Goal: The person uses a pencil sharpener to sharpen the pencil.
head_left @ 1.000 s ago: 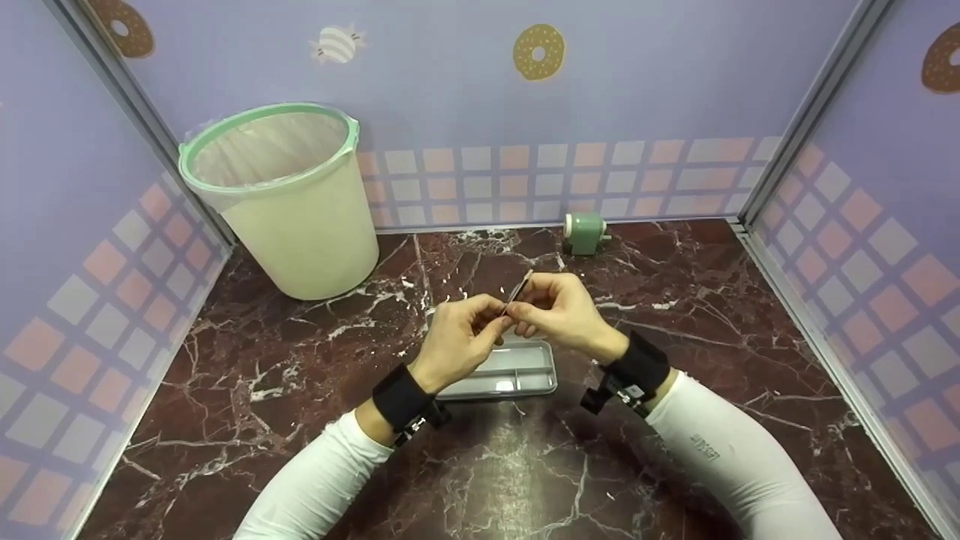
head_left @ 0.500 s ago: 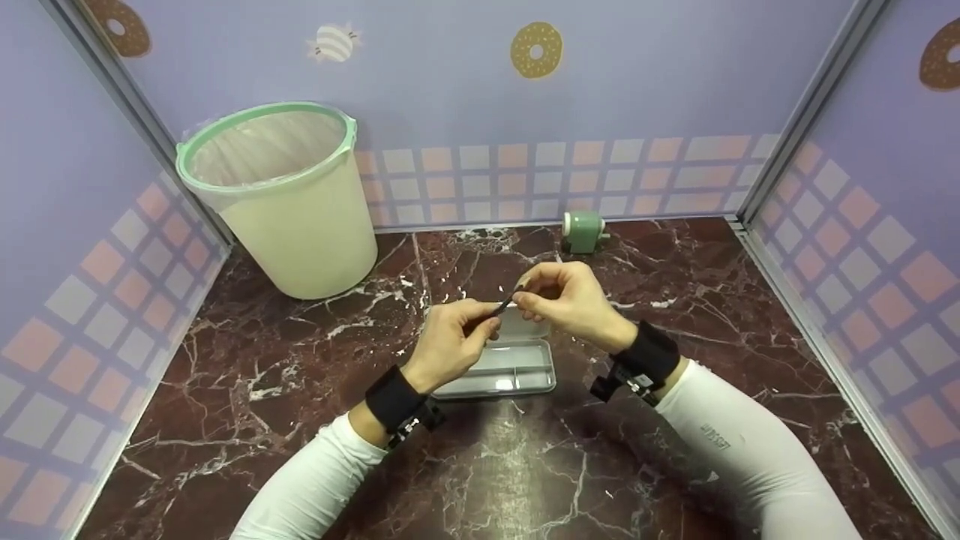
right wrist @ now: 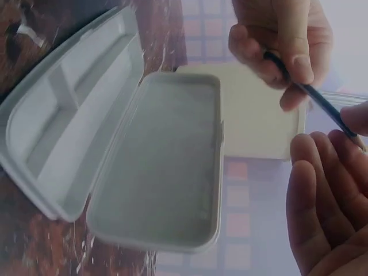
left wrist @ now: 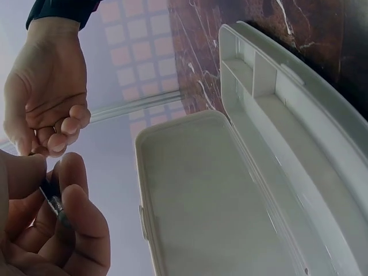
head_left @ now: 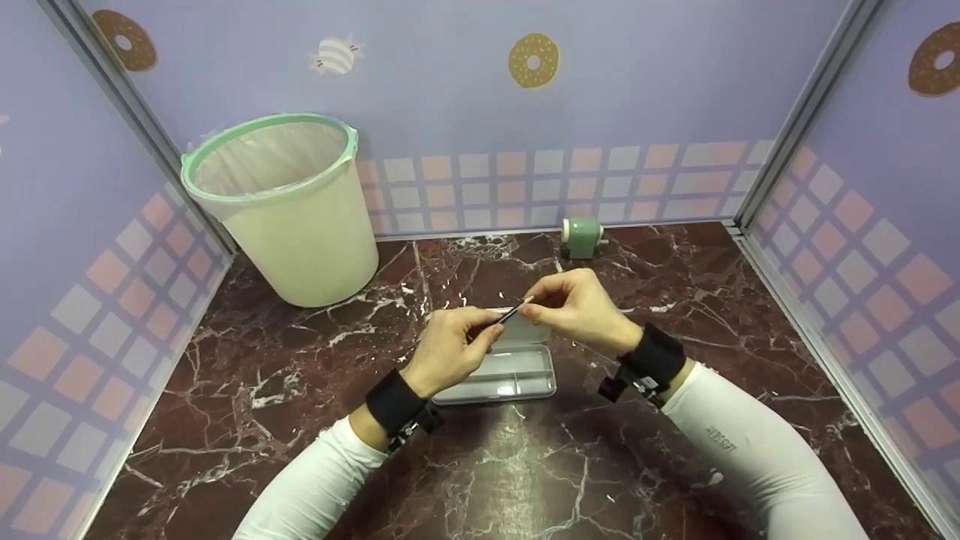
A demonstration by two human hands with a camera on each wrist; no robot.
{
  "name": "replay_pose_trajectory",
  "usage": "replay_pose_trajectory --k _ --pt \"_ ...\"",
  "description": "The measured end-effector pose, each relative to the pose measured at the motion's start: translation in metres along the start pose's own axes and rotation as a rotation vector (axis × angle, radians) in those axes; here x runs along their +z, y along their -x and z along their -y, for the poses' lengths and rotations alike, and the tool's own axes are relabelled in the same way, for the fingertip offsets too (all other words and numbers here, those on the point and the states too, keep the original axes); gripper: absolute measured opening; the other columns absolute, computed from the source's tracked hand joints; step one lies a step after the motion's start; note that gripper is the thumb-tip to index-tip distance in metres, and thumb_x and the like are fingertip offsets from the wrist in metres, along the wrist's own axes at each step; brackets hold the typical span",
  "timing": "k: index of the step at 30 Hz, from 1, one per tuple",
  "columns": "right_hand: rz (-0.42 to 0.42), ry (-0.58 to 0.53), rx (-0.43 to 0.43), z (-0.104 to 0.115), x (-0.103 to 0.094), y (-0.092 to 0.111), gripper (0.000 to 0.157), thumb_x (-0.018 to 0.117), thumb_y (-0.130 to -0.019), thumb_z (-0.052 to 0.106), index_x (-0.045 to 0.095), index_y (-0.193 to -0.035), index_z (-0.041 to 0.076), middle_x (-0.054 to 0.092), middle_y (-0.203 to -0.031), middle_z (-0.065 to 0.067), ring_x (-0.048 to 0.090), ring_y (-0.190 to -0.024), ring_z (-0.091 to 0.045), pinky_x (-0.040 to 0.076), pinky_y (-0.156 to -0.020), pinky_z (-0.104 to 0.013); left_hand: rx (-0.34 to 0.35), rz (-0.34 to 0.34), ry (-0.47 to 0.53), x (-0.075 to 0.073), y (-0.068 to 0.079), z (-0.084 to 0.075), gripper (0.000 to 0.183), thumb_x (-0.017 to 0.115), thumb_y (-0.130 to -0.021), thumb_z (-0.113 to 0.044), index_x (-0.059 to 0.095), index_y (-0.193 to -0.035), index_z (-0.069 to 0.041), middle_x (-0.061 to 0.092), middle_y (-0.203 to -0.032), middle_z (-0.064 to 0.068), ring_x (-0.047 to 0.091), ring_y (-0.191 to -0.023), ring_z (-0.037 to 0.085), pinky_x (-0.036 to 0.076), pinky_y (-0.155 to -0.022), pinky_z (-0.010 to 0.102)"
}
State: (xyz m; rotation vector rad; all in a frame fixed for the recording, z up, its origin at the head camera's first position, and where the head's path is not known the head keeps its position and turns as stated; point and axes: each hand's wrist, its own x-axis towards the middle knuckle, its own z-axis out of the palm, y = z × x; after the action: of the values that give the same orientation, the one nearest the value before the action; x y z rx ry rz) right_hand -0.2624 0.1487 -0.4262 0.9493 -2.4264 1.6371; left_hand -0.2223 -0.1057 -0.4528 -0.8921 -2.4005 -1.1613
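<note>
Both hands meet in front of me, each in a narrow pinch on the same thin dark pencil [head_left: 513, 311]. With my left hand [head_left: 450, 346] I grip its darker length between thumb and fingers, and a dark end pokes out past those fingers. With my right hand [head_left: 583, 309] I pinch the pale-tipped end between thumb and forefinger, so the pencil slants across the gap, higher on the right hand's side. Just below my hands an open pencil case [head_left: 531, 361] sits on the dark marbled tabletop [head_left: 247, 442], its lid [right wrist: 161, 161] folded back on the side away from me. A long wall runs through its tray, and a short one splits the nearer strip; my left hand hides part of it from above. Beyond my right hand, near the back wall [head_left: 442, 97], stands a green sharpener [head_left: 583, 238]. Well beyond my left hand stands a tall pale bin [head_left: 307, 255] with a green rim and a clear liner
</note>
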Motion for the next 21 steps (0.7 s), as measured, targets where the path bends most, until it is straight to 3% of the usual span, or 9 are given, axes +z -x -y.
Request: replay_pose_trajectory --k 6,14,17,21 --pt "-0.027 0.099 -0.025 -0.008 -0.016 -0.008 0.004 0.084 -0.095 0.008 0.086 -0.093 0.004 0.082 -0.082 -0.014 0.064 -0.061 -0.004 0.051 -0.058 -0.016 -0.01 0.002 -0.047 0.0 0.001 0.003 0.011 0.077 -0.102 -0.008 0.084 -0.095 -0.007 0.078 -0.075 0.004 0.062 -0.061 0.006 0.047 -0.058 0.017" --pt "-0.21 0.394 0.074 -0.031 -0.052 -0.024 0.007 0.085 -0.095 0.016 0.087 -0.097 0.01 0.086 -0.093 -0.011 0.071 -0.075 -0.013 0.052 -0.073 -0.017 0.007 0.017 -0.094 -0.001 0.005 0.006 0.017 0.075 -0.103 -0.007 0.082 -0.088 -0.009 0.073 -0.069 0.002 0.051 -0.06 0.0 0.042 -0.057 0.018" --pt "-0.249 0.46 0.13 -0.041 -0.069 -0.03 0.015 0.085 -0.095 0.02 0.086 -0.104 0.009 0.087 -0.099 -0.014 0.077 -0.082 -0.025 0.055 -0.08 -0.028 0.021 0.019 -0.1 -0.001 0.006 0.008 0.016 0.075 -0.102 -0.006 0.082 -0.088 -0.01 0.072 -0.069 0.001 0.051 -0.06 -0.001 0.043 -0.057 0.018" --pt "-0.241 0.54 0.203 -0.056 -0.085 -0.037 0.032 0.083 -0.097 0.028 0.082 -0.119 0.005 0.086 -0.113 -0.02 0.082 -0.1 -0.04 0.06 -0.092 -0.052 0.016 0.014 -0.106 -0.001 0.008 0.008 0.014 0.075 -0.101 -0.006 0.082 -0.089 -0.009 0.072 -0.069 0.001 0.051 -0.061 0.0 0.043 -0.058 0.02"
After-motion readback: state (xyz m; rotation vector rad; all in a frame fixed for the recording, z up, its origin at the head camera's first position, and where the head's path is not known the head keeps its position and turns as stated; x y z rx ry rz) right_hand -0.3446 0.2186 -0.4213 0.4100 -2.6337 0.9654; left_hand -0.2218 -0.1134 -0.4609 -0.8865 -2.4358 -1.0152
